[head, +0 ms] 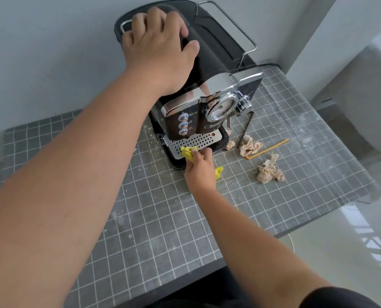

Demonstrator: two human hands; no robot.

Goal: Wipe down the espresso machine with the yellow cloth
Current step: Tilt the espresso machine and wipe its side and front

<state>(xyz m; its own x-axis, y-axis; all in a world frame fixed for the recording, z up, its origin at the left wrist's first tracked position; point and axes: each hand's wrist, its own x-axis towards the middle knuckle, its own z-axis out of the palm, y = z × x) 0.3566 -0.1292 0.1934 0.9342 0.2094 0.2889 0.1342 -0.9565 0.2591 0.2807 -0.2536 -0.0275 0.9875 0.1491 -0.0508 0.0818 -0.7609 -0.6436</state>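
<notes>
1. One grey table covering (162,230), ruled with a white grid and flecked with pale specks, spans the work surface and carries everything listed below.
2. Espresso machine (209,101): a black and chrome body standing upright at the far side of the covering, close to the wall. Its front panel bears three round buttons in a column and a chrome-ringed dial; a wire rail runs round its top.
3. Left hand (160,43): laid on the top rear of the machine, palm down, fingers curled over the far edge and thumb spread along the right side, gripping the housing.
4. Right hand (199,167): at the front foot of the machine, fingers closed round the yellow cloth.
5. Drip tray (196,142): a perforated metal plate at the machine's base, with a small red dot near its right end.
6. Crumpled beige tissues (269,171): several wads lying on the covering to the right of the machine, apart from one another.
7. Yellow cloth (187,152): bunched in the right hand, one end pressed on the front left part of the drip tray, the other end showing behind the hand.
8. Thin yellow stick (267,148): lying flat among the tissues.
</notes>
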